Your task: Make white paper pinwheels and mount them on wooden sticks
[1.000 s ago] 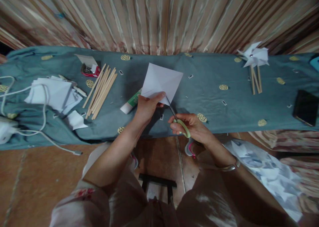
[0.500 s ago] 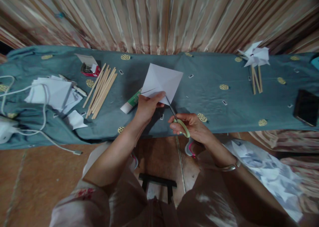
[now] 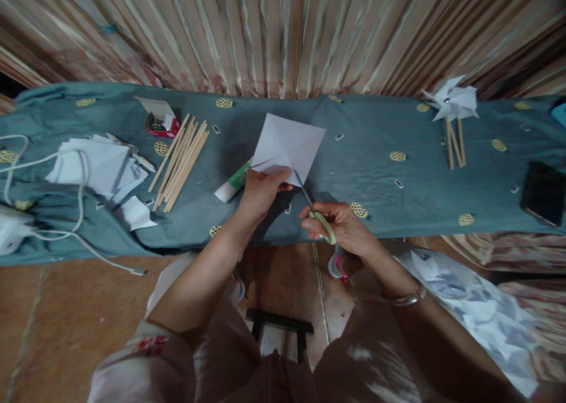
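Observation:
Held above the table is a white square sheet of paper (image 3: 294, 138) with diagonal creases and a cut slit at its left corner. My left hand (image 3: 263, 190) pinches its near left edge, thumb on top. My right hand (image 3: 338, 223) grips scissors (image 3: 325, 225) with pale green handles, their blades at the sheet's near corner, along a crease. Partly under the paper and my left hand lies a green and white box (image 3: 234, 182).
On the left are wooden sticks (image 3: 183, 164), a red box of small metal pieces (image 3: 163, 123), stacked paper (image 3: 91, 164) and a white cable (image 3: 82, 197). Paper pinwheels (image 3: 455, 99) and a black phone (image 3: 543, 192) lie right. A plastic bag of paper pieces (image 3: 477, 309) is below the table (image 3: 375, 185).
Hardly anything differs. Both hands, the paper and the scissors keep nearly the same places, and the whole view has shifted very slightly.

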A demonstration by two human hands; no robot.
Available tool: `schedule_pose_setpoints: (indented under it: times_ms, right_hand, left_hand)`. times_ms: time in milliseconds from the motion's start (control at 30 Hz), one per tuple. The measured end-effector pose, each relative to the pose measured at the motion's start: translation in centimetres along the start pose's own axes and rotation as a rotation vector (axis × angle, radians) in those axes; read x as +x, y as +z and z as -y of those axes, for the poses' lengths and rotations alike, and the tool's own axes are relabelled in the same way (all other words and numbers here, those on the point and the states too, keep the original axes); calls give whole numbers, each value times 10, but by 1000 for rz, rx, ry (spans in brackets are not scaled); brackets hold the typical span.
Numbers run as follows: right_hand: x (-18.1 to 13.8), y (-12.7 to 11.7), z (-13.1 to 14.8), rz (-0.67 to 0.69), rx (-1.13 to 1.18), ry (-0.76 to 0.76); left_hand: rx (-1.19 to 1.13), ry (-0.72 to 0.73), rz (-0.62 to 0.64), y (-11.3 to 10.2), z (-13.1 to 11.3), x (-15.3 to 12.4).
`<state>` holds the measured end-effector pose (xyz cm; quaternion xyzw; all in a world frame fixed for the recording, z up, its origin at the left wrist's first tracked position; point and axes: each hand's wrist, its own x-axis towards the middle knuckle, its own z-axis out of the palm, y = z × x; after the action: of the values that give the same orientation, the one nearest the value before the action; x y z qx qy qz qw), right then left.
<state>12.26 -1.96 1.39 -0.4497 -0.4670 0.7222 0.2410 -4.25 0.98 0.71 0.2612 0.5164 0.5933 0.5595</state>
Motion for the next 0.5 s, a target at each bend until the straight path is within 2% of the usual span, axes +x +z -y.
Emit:
schedule_pose_setpoints:
  times_ms: [500]
  right_hand:
    - [0,-2,-1,-21,-45,-37]
  left_hand:
    - [52,27,27,0,6,0]
